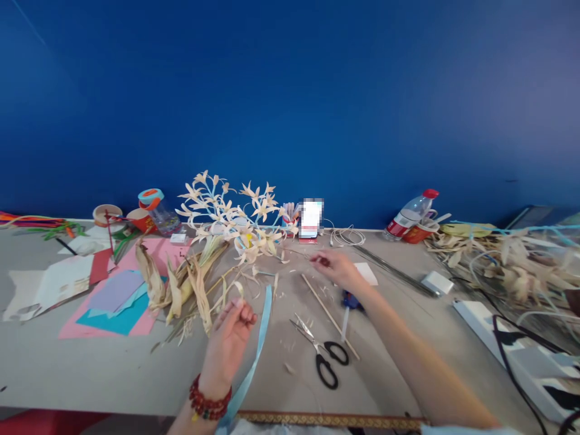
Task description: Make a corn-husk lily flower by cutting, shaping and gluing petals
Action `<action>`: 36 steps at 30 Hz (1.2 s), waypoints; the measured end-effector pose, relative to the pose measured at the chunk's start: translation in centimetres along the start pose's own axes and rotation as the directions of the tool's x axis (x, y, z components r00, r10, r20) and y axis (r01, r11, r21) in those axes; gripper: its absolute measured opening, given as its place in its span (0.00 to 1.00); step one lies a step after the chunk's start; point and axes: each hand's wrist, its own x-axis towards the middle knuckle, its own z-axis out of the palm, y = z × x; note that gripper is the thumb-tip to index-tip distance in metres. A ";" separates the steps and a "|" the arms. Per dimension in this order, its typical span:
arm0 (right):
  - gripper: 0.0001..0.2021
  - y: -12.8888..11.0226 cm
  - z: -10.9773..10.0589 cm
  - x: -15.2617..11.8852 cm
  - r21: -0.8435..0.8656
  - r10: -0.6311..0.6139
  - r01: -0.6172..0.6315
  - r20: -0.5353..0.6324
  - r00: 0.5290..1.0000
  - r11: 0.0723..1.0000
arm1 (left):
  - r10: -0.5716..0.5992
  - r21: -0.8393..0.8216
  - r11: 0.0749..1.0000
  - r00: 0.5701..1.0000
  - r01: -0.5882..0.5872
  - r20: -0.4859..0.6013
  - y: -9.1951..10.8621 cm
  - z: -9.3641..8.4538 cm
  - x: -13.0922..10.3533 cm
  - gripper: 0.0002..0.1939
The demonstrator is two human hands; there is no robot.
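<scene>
My left hand [234, 329], with red beads on its wrist, is closed in a pinch, a pale curled husk strip [238, 289] at its fingertips. A light blue ribbon [261, 332] runs down beside it. My right hand [333, 266] reaches over the table with fingers curled together; what they hold, if anything, is too small to name. Black-handled scissors [319, 350] lie partly open between my arms, near a thin stick [328, 314] and a blue glue gun [351, 300]. Pale husk flowers [226, 211] on blue stems stand behind my left hand.
Dried husks [199, 290] and coloured paper [118, 320] lie left. Behind are a lit phone [310, 219], a cable [348, 237] and a red-capped bottle [410, 214]. At right sit wires [399, 272], a husk pile [512, 266] and a power strip [512, 350].
</scene>
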 end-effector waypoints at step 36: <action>0.16 -8.8 -0.3 -7.5 0.883 0.005 0.026 -0.032 0.999 0.468 | -0.228 0.027 0.972 0.915 0.233 0.333 -1.8 6.5 -2.3 0.07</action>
